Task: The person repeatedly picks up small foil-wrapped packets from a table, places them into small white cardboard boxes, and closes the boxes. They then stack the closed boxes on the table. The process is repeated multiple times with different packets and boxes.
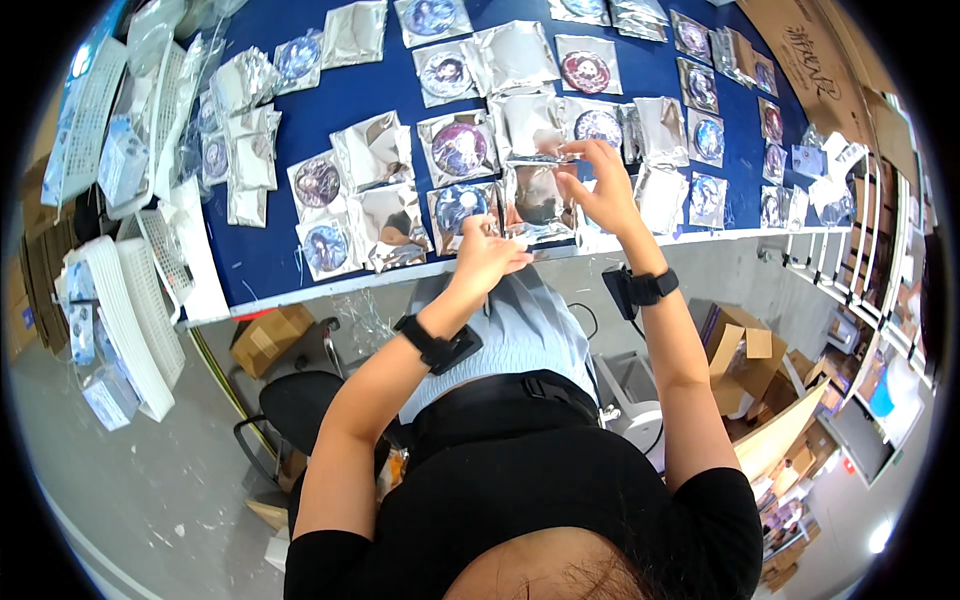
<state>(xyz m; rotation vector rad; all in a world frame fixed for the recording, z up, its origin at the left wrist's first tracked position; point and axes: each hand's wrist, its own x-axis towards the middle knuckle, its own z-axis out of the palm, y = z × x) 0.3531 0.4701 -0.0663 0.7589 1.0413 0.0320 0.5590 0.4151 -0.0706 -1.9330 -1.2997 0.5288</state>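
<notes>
My left hand (483, 262) is at the table's near edge, fingers apart, with a fingertip over the lower rim of a round blue badge (458, 204) in a clear sleeve. Its palm side looks bare. Over the right side of a shiny silver packet (530, 212), my right hand (608, 195) has thumb and fingers spread, nothing visible between them. Whether its fingertips touch the foil, I cannot tell. Behind the packet lies another silver packet (528, 124), beside a purple round badge (460, 148) and a dark blue one (597, 124).
Stacks of badges and silver packets cover the blue table (270, 255) in rows. White plastic baskets (135, 310) stand at the left. A large cardboard box (800, 50) borders the far right. Below are a black chair (300, 405) and an open carton (740, 350).
</notes>
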